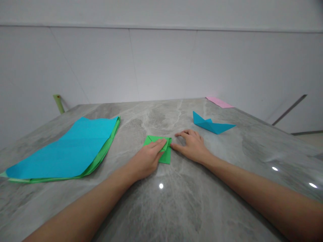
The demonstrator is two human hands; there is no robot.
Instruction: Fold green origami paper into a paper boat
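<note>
Head view: what is being done with the left hand (145, 161)?

It is being pressed flat onto a folded green paper (166, 156), with its fingers (157, 146) being kept together across the upper fold. No pinch is being made.

Where is that paper being kept?

It is being held on a grey marble tabletop (181, 205), between the two hands.

And what is being done with the right hand (190, 146)?

It is being rested on the stone just beside the paper, with its fingers (183, 133) being slightly spread. Its thumb is being stretched toward the paper's right corner; whether they are touching cannot be told.

What else is being shown nearby?

A large blue sheet on green paper (63, 151) is being shown to the left, a blue paper boat (209, 123) beyond the right hand, and a pink paper (219, 102) at the far edge.
</note>
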